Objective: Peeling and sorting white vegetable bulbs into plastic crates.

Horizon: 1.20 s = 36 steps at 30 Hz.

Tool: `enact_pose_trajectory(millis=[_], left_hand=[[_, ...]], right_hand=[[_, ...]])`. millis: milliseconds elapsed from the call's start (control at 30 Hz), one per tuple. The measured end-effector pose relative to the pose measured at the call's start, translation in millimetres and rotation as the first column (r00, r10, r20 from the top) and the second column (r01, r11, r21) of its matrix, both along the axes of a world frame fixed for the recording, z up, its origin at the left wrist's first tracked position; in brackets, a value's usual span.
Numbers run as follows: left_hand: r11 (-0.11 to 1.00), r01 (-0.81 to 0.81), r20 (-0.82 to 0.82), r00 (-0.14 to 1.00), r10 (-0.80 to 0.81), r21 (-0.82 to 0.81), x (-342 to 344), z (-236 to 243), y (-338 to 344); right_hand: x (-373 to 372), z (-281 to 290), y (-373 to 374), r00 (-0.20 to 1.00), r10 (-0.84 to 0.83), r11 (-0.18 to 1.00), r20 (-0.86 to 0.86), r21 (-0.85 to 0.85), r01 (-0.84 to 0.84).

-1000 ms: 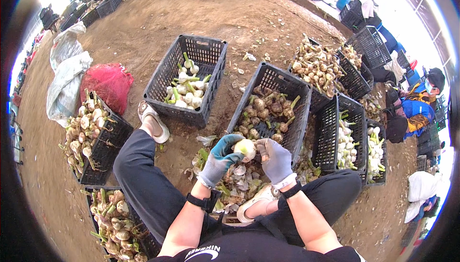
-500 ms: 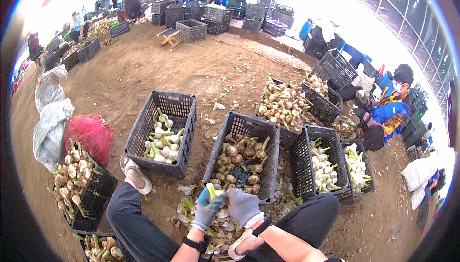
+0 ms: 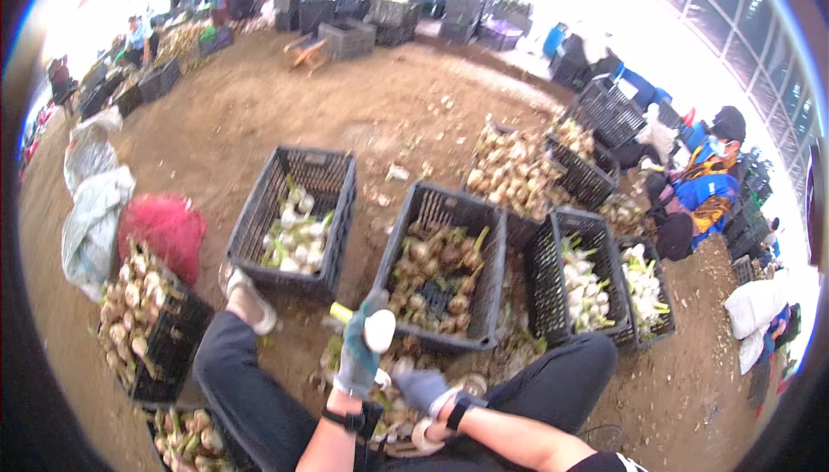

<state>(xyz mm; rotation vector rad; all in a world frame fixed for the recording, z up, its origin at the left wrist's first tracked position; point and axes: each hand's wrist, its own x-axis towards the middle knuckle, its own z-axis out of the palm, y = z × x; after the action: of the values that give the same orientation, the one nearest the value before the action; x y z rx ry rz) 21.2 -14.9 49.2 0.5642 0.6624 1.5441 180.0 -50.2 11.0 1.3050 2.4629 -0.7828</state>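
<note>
My left hand (image 3: 356,360), in a teal and grey glove, is closed round a garlic bulb (image 3: 380,331). Its smooth white head faces right and the short green stem pokes out on the left. Lower down, my right hand (image 3: 421,390), gloved in grey, is apart from the bulb; motion blur hides its fingers. Just ahead of both hands stands a black crate (image 3: 496,299) with brownish, unpeeled garlic inside. Left of it, another black crate (image 3: 345,213) holds white, cleaned bulbs with green stems. Peeled skins (image 3: 393,411) litter the ground between my legs.
Two crates of white garlic (image 3: 587,299) stand at right, behind them heaped unpeeled garlic (image 3: 514,170). At left are a red mesh bag (image 3: 164,234), pale sacks (image 3: 97,221) and a crate of untrimmed garlic (image 3: 181,342). A masked person (image 3: 708,183) sits at far right.
My hands have parted: the left moved slightly left with the garlic bulb, turning its white head into sight, while the right dropped lower. The whole view has shifted a little.
</note>
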Motion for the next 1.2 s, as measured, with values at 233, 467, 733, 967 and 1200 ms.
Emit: enact_pose_trajectory(millis=[233,467,733,967,1200], left_hand=[[1.0,0.01,0.123,0.992,-0.011,0.012,-0.7,-4.1,0.9],[0.995,-0.018,-0.105,0.994,0.007,-0.101,-11.5,-7.0,-7.3],[0.964,-0.069,0.215,0.968,0.127,-0.257,-12.7,-20.6,14.7],[0.935,-0.307,0.42,0.836,0.353,-0.175,-57.1,-4.8,63.5],[0.913,-0.201,0.133,0.956,0.263,-0.356,-28.2,-43.1,50.7]], right_hand=[[7.7,33.4,51.5,0.096,-0.926,0.308,-0.366,-0.877,-0.368],[-7.4,69.6,51.3,-0.116,-0.755,0.648,-0.645,-0.762,0.02],[12.6,19.4,91.4,-0.041,-0.764,0.543,-0.644,-0.675,0.499],[89.2,-56.4,234.2,0.329,-0.809,0.527,-0.487,-0.352,0.773],[85.4,-145.4,252.9,0.81,-0.192,0.981,0.554,0.118,0.152]])
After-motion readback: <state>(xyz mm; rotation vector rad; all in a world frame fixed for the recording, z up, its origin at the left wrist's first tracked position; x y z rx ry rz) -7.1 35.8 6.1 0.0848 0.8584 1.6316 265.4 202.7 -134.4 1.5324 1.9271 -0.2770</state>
